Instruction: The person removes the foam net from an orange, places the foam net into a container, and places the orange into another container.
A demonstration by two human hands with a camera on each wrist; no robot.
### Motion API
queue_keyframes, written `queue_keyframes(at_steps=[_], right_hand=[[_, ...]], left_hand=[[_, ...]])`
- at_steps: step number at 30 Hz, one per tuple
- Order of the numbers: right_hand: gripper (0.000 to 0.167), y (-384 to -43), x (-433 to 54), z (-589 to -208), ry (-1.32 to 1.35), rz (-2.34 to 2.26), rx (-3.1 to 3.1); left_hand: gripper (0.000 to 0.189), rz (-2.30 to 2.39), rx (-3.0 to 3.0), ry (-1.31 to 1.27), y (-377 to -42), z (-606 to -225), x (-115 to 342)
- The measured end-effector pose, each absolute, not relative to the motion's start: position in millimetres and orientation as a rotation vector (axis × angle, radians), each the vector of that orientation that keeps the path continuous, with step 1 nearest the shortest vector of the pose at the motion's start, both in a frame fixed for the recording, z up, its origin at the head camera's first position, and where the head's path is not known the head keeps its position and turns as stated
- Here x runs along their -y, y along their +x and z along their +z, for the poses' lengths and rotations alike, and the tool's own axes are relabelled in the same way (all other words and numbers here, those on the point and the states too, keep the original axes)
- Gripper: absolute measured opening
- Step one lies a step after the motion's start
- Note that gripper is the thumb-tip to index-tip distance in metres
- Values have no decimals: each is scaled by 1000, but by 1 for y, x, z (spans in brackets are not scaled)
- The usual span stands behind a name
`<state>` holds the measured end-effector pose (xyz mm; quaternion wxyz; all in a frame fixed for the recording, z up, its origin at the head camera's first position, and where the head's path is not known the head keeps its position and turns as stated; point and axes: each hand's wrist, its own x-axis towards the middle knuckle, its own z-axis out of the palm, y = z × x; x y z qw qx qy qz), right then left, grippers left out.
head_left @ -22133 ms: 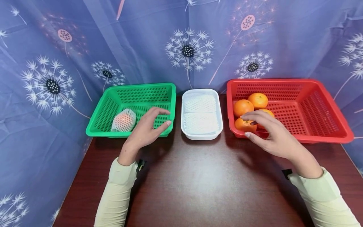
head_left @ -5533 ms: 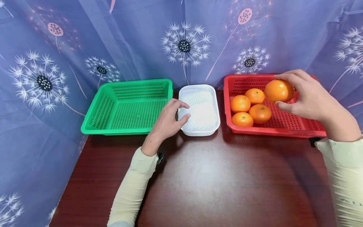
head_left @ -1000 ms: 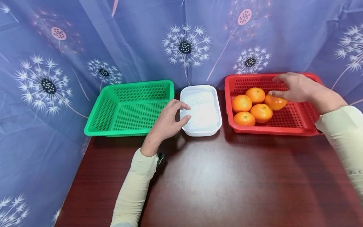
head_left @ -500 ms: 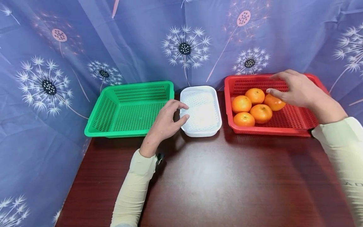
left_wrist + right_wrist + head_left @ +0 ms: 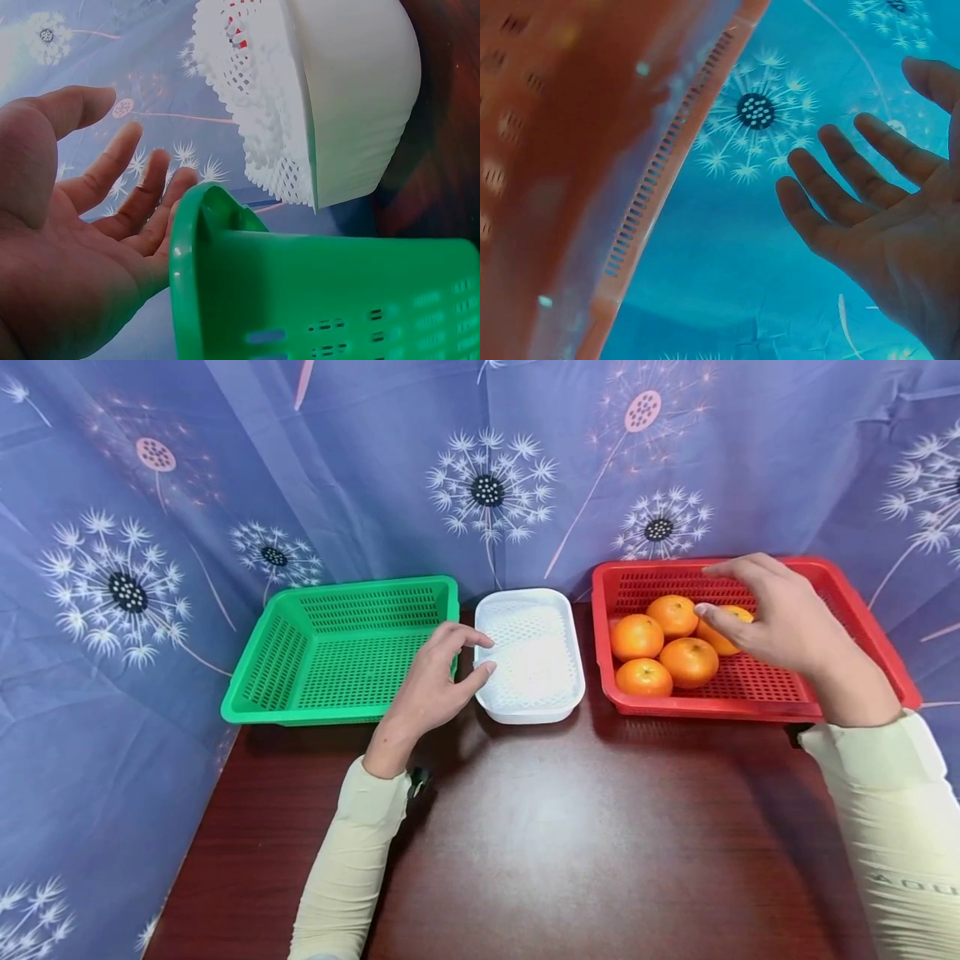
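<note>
Several oranges (image 5: 688, 662) sit in the left half of a red basket (image 5: 720, 703), close together. My right hand (image 5: 795, 618) hovers over that basket with fingers relaxed and nothing held; it partly hides the rightmost orange (image 5: 720, 633). In the right wrist view the same hand (image 5: 877, 187) has its fingers spread beside the red basket wall (image 5: 660, 172). My left hand (image 5: 435, 685) holds nothing, its loose fingers over the left rim of a white tray (image 5: 529, 717). White foam netting (image 5: 528, 647) lies inside the tray. The left wrist view shows that hand (image 5: 97, 217) near the green basket's rim.
A green basket (image 5: 341, 717) stands left of the white tray on a dark wooden table (image 5: 540, 843). Behind all three containers hangs a blue curtain (image 5: 375, 468) with a dandelion print.
The netted fruit seen earlier in the green basket is gone from there. My right hand has let go of an orange into the red basket and drifted slightly left. The left hand barely moved lately.
</note>
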<state>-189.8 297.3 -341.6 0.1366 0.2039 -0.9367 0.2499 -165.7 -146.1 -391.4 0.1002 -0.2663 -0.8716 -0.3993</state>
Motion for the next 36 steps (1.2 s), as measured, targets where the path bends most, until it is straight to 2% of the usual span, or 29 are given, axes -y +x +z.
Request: queue_keyframes(at_steps=[36], right_hand=[[57,-141,-256,-363,711,792,2459]], left_hand=[[24,-1194,2502,-836,-158,-388,144]])
